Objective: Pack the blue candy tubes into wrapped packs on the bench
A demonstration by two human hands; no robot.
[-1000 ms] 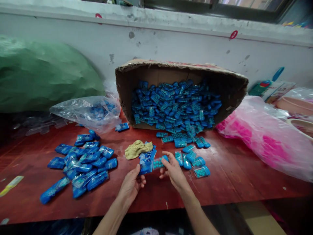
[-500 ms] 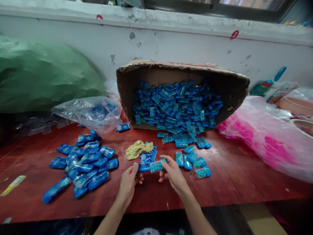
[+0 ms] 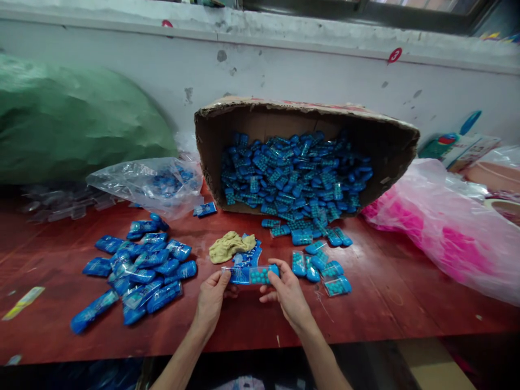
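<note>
My left hand [image 3: 212, 298] pinches the left end of a clear sleeve with a blue printed label [image 3: 240, 275]. In my right hand [image 3: 289, 295], thumb and fingers grip the blue end of a small clear pack of turquoise balls [image 3: 259, 275]. The two pieces lie in line, end to end, in front of me; whether the pack sits inside the sleeve's mouth I cannot tell. Just behind them, a crumpled yellowish cloth [image 3: 228, 246] rests beside a few blue printed labels [image 3: 251, 255]. Some loose ball packs [image 3: 320, 260] lie right of my right hand.
A tipped cardboard box [image 3: 260, 117] spills many blue packs onto the red table [image 3: 382, 309]. Blue wrapped packs [image 3: 140, 260] are heaped at left. Behind stand a clear bag [image 3: 122, 181] and a large green sack [image 3: 81, 119]; a pink-filled bag [image 3: 450, 227] lies at right.
The sleeve and the ball pack, formerly meeting at a slight angle, now lie in a straight line. My left hand has shifted slightly left, showing more of the sleeve's clear end.
</note>
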